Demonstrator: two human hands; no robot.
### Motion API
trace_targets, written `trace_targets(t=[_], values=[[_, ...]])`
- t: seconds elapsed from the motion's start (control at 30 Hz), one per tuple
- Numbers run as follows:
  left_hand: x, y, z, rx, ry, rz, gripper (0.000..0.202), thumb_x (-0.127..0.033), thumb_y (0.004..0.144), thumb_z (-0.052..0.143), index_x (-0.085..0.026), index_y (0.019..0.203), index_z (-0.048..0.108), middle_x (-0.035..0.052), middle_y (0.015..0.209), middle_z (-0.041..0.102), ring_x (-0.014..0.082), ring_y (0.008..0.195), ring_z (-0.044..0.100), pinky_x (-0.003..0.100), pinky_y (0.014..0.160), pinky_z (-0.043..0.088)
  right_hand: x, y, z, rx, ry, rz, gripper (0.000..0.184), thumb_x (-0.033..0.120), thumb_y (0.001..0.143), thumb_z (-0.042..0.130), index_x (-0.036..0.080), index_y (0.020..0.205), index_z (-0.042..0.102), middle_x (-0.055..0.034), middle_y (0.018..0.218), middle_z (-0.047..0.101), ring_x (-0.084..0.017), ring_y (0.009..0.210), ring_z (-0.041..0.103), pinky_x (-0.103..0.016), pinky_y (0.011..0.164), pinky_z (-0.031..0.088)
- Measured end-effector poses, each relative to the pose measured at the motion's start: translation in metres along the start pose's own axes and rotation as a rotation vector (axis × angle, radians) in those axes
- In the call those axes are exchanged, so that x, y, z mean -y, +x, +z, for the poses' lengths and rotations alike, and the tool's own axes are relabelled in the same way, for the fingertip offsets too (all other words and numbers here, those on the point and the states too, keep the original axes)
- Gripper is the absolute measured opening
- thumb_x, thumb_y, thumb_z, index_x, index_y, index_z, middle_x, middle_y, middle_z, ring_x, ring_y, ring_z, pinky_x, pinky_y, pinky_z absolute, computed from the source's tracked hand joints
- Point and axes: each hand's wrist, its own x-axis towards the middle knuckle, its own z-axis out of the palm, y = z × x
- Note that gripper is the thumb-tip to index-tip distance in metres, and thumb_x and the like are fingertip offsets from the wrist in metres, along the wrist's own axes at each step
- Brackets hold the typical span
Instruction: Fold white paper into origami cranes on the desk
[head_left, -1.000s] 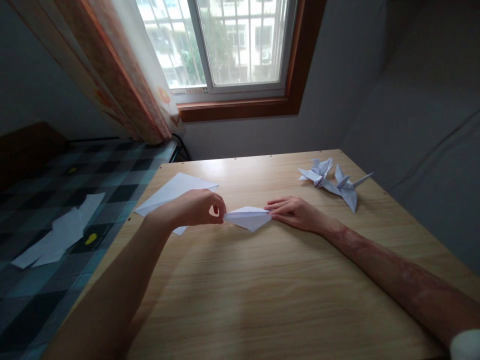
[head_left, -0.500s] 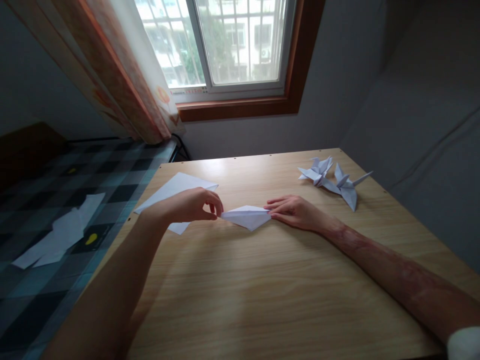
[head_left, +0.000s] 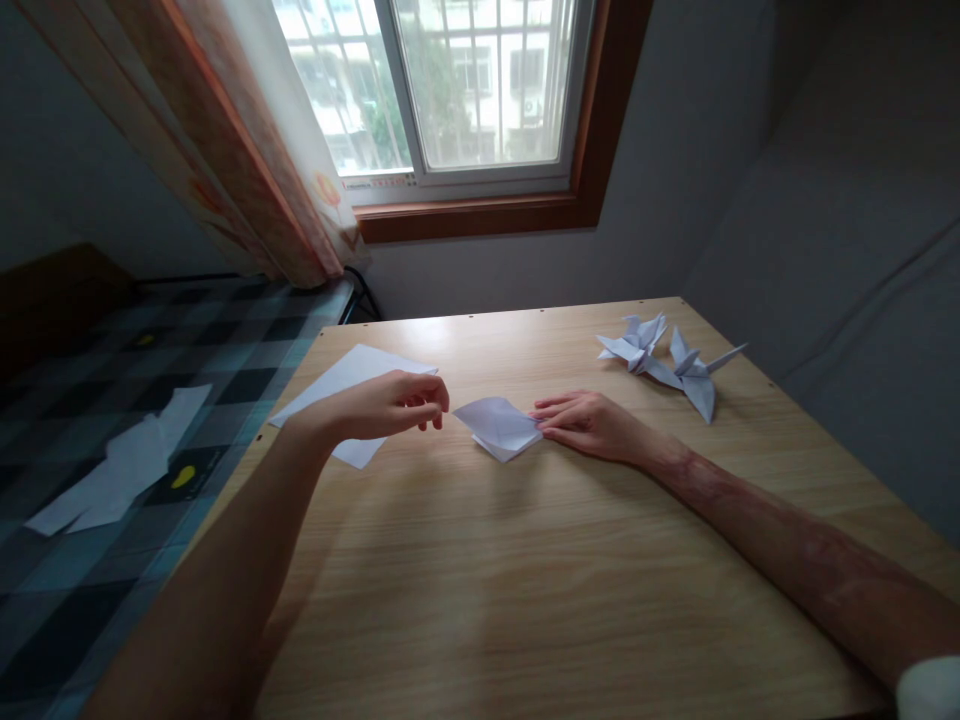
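A small folded piece of white paper (head_left: 498, 428) lies on the wooden table (head_left: 525, 580) between my hands. My right hand (head_left: 585, 424) rests flat with its fingers stretched out, the fingertips pressing the paper's right edge. My left hand (head_left: 390, 403) hovers just left of the paper, fingers loosely curled and apart, holding nothing. A flat white sheet (head_left: 346, 392) lies under and behind my left hand.
Two folded paper cranes (head_left: 664, 360) sit at the table's far right. A bed with a checked cover (head_left: 90, 400) and loose white paper scraps (head_left: 120, 465) is on the left. A window (head_left: 450, 90) and curtain (head_left: 247, 150) are beyond the table.
My left hand let go of the paper's left tip and drew back slightly. The paper's long left point has folded in, so the piece now looks shorter. My right hand stayed put.
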Motion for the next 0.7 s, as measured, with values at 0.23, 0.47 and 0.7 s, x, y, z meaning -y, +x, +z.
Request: trace_targets(t=[0.23,0.47,0.7], values=[[-0.015,0.008,0.012,0.030,-0.122,0.127,0.061,-0.056,0.094,0.082,-0.024,0.144,0.065,0.0027,0.092,0.081,0.0204,0.083,0.076,0.028,0.075,0.057,0.003,0.002,-0.001,0.003,-0.018,-0.008,0.024,0.026,0.107,0.073,0.036,0.123,0.088,0.0009,0.136,0.081,-0.027,0.131,0.077,-0.044,0.117,0.062],[-0.007,0.007,0.010,-0.086,-0.064,0.176,0.032,-0.050,0.094,0.084,-0.022,0.109,0.081,0.0029,0.088,0.077,0.0158,0.077,0.071,0.023,0.067,0.054,0.004,0.002,-0.001,0.008,-0.020,-0.007,0.023,0.027,0.108,0.072,0.036,0.123,0.088,0.0008,0.136,0.081,-0.027,0.132,0.077,-0.043,0.118,0.062],[0.003,0.010,0.009,-0.089,0.109,0.189,0.018,-0.044,0.094,0.083,-0.028,0.097,0.090,0.0019,0.090,0.081,0.0136,0.073,0.069,0.022,0.065,0.050,0.002,0.002,-0.001,0.021,-0.019,-0.008,0.025,0.028,0.109,0.071,0.035,0.125,0.087,-0.0002,0.137,0.081,-0.027,0.133,0.077,-0.045,0.119,0.062]])
